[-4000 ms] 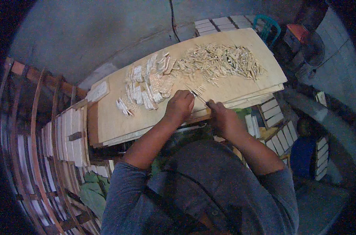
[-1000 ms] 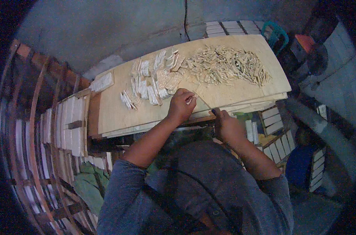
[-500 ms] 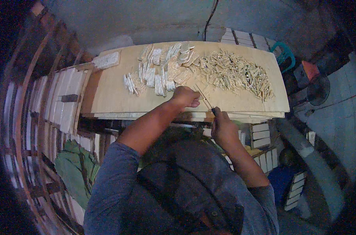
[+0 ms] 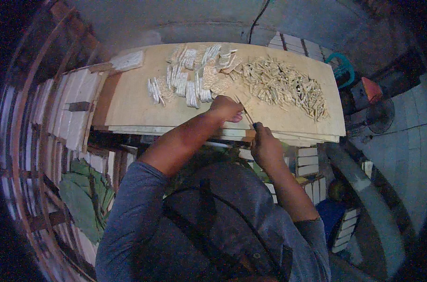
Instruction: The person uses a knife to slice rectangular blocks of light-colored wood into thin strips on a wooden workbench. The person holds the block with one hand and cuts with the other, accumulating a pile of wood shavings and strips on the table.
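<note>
A pale plywood board (image 4: 143, 105) fills the bench top before me. My left hand (image 4: 226, 109) is closed near its front middle, the held item hidden in my fingers. My right hand (image 4: 266, 143), just right and nearer, grips the dark handle of a long thin knife (image 4: 247, 116), whose blade slants up-left beside my left fingers. Beyond my left hand lie several pale, ribbed bundles of sliced pieces (image 4: 191, 94); to the right of them is a loose heap of thin pale strips (image 4: 284, 87).
White slabs (image 4: 72, 117) and a slatted wooden rack stand at left, above green leaf-like sheets (image 4: 84, 197). A teal chair (image 4: 345, 70), a red object (image 4: 372, 89) and a dark round fan (image 4: 380, 117) are at right. Trays of white blocks (image 4: 307, 162) sit below the board.
The view has swung, so the board looks more level. My left hand has turned its knuckles up, covering the pale bit visible a second ago; the knife is held more steeply.
</note>
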A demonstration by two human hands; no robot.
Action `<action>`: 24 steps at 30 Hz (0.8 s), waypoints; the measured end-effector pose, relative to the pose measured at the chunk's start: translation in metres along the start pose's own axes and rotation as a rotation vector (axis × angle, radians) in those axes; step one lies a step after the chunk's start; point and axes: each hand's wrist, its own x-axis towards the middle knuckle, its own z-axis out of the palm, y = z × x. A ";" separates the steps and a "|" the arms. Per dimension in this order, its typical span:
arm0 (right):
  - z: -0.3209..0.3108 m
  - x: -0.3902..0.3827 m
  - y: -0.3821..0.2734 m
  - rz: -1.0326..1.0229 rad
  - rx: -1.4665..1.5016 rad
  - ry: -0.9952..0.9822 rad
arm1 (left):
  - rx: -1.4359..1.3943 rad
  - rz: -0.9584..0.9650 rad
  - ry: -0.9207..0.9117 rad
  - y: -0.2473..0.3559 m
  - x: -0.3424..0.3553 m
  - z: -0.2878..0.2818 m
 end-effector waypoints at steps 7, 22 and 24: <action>0.009 -0.027 0.028 0.028 -0.009 -0.019 | 0.135 0.036 0.013 0.008 -0.012 0.006; 0.007 -0.029 0.024 -0.020 -0.057 0.076 | 0.029 -0.010 0.035 0.004 -0.006 0.007; 0.013 -0.029 0.024 -0.020 -0.033 0.079 | 0.003 -0.006 0.023 0.007 -0.012 0.007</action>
